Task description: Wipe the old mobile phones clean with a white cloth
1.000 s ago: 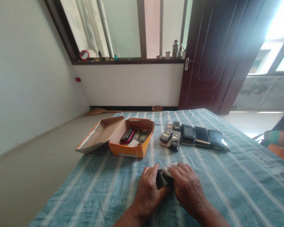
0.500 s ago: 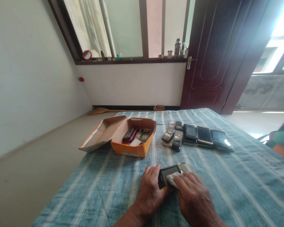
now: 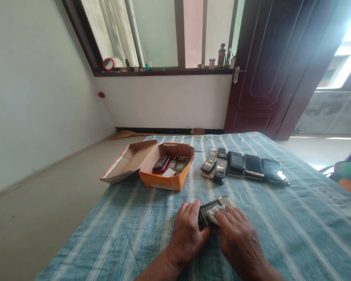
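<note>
A dark mobile phone (image 3: pixel 215 205) lies on the blue striped cloth (image 3: pixel 295 218) close in front of me. My left hand (image 3: pixel 187 231) grips the phone's left end, fingers curled round it. My right hand (image 3: pixel 237 238) presses a small white cloth (image 3: pixel 214 214) onto the phone's screen with its fingers bent over it. Farther back, a row of several phones (image 3: pixel 242 167) lies side by side on the cloth. An open orange cardboard box (image 3: pixel 163 180) to the left holds a few more phones, one of them red.
The table's left edge drops to a pale floor (image 3: pixel 32 210). A dark wooden door (image 3: pixel 269 66) stands behind the table on the right. A window sill (image 3: pixel 163 71) with small bottles runs along the back wall. A colourful striped object (image 3: pixel 349 175) sits at the far right.
My right hand with the white cloth has slid from the phone's far end back toward me, uncovering the screen and far end. The view has shifted slightly.
</note>
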`<state>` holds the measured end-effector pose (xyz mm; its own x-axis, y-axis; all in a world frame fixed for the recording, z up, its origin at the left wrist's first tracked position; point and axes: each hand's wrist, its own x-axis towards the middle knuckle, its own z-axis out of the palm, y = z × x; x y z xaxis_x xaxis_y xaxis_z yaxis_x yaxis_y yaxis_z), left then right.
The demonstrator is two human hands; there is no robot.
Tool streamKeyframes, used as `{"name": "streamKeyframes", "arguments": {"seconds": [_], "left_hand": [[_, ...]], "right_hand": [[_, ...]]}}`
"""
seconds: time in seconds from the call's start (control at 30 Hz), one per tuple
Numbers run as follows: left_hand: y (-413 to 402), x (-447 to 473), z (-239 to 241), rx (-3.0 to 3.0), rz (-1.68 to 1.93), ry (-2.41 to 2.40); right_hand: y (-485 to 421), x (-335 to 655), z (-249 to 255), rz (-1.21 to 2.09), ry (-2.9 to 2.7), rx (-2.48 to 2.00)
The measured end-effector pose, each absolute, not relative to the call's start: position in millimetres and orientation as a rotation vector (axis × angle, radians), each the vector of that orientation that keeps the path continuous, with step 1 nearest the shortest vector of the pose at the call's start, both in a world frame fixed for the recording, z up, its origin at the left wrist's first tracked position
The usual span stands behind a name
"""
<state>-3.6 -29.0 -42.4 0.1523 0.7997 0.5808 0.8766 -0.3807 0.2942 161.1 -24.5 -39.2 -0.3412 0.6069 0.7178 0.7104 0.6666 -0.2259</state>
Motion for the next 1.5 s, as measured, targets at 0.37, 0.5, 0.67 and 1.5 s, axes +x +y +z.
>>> {"name": "streamKeyframes", "arguments": {"seconds": [0.37, 0.5, 0.67, 1.5], "left_hand": [[-31, 2, -42, -2.269, -0.906, -1.704], [-37, 6, -43, -2.269, -0.873, -1.634], [-50, 16, -41, -2.337, -0.877, -1.550], [34, -15, 4, -3.228, -0.331, -1.701]], "right_hand": [[-28, 162, -38, -0.152, -2.090, -1.082], [-26, 162, -42, -0.182, -2.079, -1.084], [-20, 165, -42, -0.116, -2.066, -1.071], [-6, 173, -33, 0.009, -2.047, -0.952]]}}
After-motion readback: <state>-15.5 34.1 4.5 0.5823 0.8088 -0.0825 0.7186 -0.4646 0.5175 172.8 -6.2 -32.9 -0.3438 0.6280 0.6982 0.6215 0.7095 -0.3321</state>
